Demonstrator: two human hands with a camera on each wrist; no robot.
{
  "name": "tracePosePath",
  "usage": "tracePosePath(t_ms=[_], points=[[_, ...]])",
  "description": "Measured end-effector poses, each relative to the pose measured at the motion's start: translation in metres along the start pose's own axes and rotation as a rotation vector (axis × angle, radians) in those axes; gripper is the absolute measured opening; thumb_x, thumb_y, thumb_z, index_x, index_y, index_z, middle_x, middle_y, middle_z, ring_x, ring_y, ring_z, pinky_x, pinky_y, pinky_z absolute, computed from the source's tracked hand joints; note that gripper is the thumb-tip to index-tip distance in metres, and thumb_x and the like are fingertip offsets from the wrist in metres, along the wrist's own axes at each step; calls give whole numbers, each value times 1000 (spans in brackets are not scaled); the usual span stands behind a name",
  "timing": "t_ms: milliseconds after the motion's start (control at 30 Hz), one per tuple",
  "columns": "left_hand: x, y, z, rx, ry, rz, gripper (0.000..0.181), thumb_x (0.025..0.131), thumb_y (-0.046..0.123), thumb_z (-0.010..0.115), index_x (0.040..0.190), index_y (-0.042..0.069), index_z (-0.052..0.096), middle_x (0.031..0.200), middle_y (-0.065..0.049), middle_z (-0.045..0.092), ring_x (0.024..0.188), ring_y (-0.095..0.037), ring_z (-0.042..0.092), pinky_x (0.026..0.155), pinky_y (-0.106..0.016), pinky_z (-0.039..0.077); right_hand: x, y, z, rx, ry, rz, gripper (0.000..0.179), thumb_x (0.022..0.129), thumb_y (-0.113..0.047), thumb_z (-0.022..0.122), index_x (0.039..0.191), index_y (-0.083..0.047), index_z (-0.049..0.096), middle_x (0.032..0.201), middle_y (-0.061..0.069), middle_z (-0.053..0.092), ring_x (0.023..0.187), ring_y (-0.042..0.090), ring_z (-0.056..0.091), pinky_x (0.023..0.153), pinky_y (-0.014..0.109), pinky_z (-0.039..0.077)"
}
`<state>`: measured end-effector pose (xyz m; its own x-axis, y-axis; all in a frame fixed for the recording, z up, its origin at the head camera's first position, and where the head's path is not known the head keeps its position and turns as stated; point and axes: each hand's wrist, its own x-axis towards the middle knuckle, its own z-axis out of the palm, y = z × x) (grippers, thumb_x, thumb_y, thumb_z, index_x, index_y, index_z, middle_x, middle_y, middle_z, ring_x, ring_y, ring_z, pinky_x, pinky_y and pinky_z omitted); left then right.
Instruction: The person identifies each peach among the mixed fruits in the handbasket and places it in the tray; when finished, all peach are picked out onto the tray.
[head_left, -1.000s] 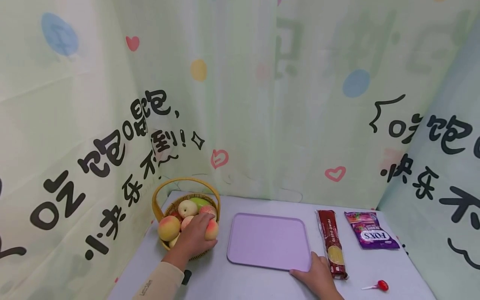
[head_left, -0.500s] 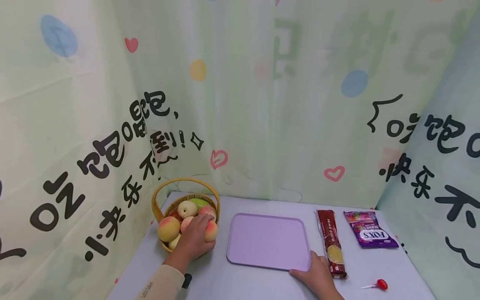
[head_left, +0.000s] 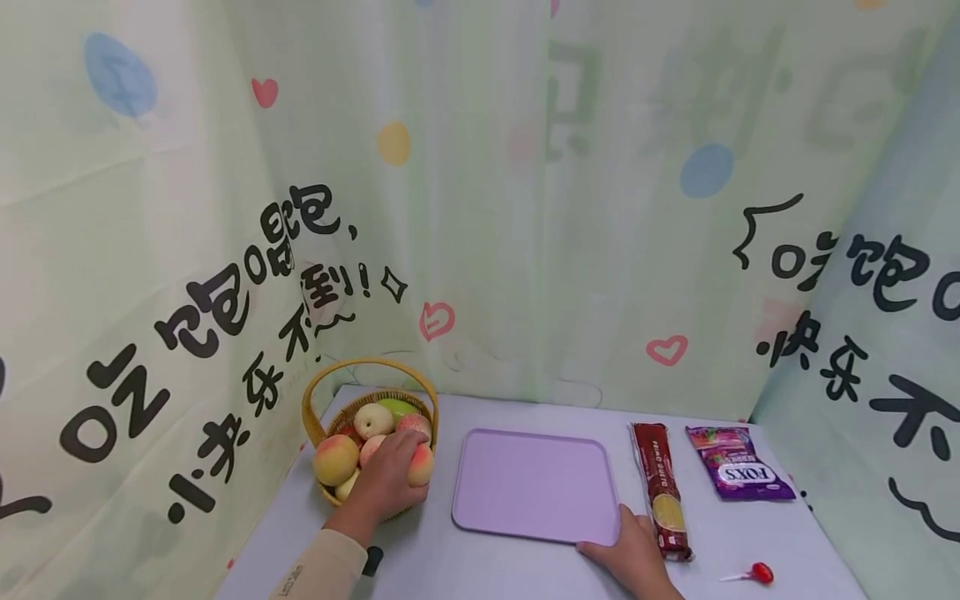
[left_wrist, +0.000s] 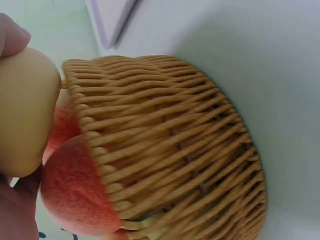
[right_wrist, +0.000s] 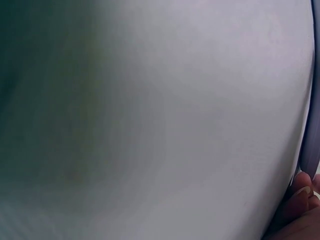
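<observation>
At the left of the head view, my left hand (head_left: 386,477) reaches over a wicker basket (left_wrist: 175,135) heaped with fruit. Its thumb and a finger grip a yellow peach (left_wrist: 27,112), seen close in the left wrist view above the basket rim. A redder peach (left_wrist: 77,187) sits just under it, against the weave. My right hand (head_left: 633,553) holds the near right corner of a flat purple tray (head_left: 536,483), the thumb along its front edge. Fingertips (right_wrist: 301,181) show curled at the tray's rim in the right wrist view.
Right of the tray lies a long dark red packet (head_left: 663,500), close to my right hand. Beyond it are a purple candy bag (head_left: 742,471) and a red lollipop (head_left: 762,572). A printed curtain (head_left: 487,208) encloses the table at the back and sides.
</observation>
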<state>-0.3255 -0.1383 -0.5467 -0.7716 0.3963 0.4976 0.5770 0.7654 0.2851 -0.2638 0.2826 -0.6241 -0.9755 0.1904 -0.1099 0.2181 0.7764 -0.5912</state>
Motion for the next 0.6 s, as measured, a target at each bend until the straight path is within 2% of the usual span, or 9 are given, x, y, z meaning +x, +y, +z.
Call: tracePosePath(t_ms=[200,400,600], points=[[5,7,-5,-29,-2,-4,69,66,17,88,128,11,59,125,-1,60,121,-24,56,101,-42,52,0,2,1,0,9,-4,134,57,-69,89,144,18,37,127,36,53,109,39,49,103,62,45],[9,17,-8,-68,-64,-44,72,69,20,87,133,15,56,136,-1,57,131,-21,51,105,-40,51,-1,3,1,3,10,2,134,57,-67,90,145,18,37,128,37,52,110,39,49,103,62,44],[13,25,-8,-98,-80,-53,72,70,19,88,135,13,56,135,-1,57,130,-20,51,106,-39,51,-1,2,1,7,7,6,134,56,-69,90,144,18,38,127,35,54,109,38,49,103,62,45]])
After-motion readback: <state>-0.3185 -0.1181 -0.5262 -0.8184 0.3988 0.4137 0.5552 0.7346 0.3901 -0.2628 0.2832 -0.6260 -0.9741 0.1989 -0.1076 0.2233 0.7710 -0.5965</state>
